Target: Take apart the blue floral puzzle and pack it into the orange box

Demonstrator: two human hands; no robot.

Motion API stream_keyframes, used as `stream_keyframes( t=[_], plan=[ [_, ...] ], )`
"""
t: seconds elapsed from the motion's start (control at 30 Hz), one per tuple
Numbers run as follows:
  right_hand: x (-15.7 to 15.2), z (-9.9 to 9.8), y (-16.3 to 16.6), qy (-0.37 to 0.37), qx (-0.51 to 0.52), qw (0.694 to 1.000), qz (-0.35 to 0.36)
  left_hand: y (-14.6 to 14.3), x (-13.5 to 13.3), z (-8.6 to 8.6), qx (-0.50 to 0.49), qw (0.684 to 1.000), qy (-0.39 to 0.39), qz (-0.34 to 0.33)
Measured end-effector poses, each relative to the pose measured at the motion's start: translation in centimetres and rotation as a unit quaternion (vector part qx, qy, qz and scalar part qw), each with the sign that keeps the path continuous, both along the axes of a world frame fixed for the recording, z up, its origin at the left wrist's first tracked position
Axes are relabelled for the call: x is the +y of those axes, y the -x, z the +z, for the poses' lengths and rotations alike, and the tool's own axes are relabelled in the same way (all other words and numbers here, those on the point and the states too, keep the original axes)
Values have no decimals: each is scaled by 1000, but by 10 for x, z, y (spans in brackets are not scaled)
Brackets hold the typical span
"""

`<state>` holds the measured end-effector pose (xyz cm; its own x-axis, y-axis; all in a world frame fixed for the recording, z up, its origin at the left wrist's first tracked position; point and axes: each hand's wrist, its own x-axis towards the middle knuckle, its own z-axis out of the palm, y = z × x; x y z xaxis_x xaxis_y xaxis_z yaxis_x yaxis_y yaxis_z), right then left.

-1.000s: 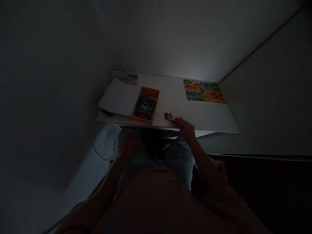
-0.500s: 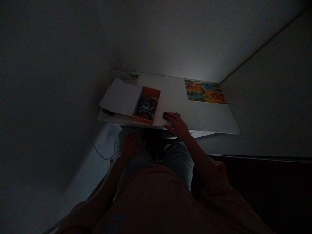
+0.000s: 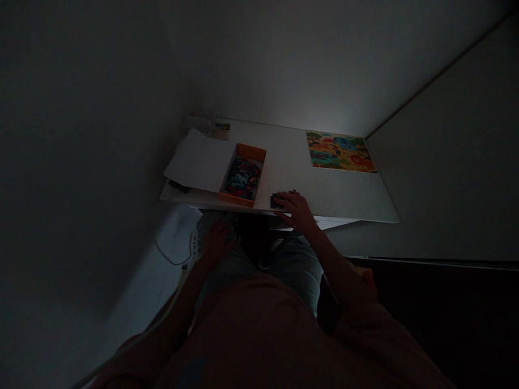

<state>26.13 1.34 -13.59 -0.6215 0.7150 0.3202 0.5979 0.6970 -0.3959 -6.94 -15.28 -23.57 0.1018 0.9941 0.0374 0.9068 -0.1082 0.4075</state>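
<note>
The room was very dark. The right hand [image 3: 295,208] lay flat on the white worktop [image 3: 344,194], close to the near edge. Its fingers were spread over a few small dark puzzle pieces [image 3: 276,201]. The pieces peeked out at the fingertips, on the left side of the hand. It pressed on them but did not seem to grip any. The left hand [image 3: 218,240] rested on the person's knee, below the worktop, holding nothing, so the right hand was much nearer. Just left of the pieces stood an orange box [image 3: 243,176] full of more pieces. A colourful picture [image 3: 340,152] lay far back on the right.
</note>
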Motion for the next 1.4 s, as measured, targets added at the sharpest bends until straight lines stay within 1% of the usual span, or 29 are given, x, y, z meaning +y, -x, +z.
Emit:
stream_keyframes(
  t=[0.13,0.2,0.33,0.43,0.5,0.57,0.7,0.9,1.0,1.07,1.17,1.27,1.33,1.4],
  plan=[
    [-7,6,1,26,-6,1000,9,-1,0,0,5,1000,0,-3],
    [-7,10,-1,25,6,1000,-2,-1,0,3,7,1000,1,-3],
    [7,18,-11,-11,51,996,-69,-1,0,8,8,1000,2,-4],
    [21,19,-21,-41,58,990,-118,-2,0,10,6,1000,0,-4],
    [24,15,-28,-31,27,993,-108,-3,1,11,7,1000,-2,0],
    [21,10,-32,-20,-8,997,-77,-4,1,12,10,1000,-1,5],
    [5,3,-39,-29,-19,998,-59,-5,1,12,11,1000,6,11],
    [-11,10,-46,-9,-25,999,-25,-4,1,18,10,1000,8,8],
    [-15,15,-51,-5,-1,1000,-30,-4,1,20,8,1000,18,11],
    [-14,21,-50,4,20,998,-54,-4,1,19,2,1000,20,12],
    [-5,39,-31,13,93,990,-108,-5,1,17,-12,1000,15,10],
    [10,65,14,10,177,976,-125,-6,0,19,-17,1000,14,12],
    [19,81,49,21,187,977,-100,-7,-1,23,-29,999,17,23],
    [25,90,81,41,169,984,-43,-7,-3,29,-69,997,24,39]
  ],
)
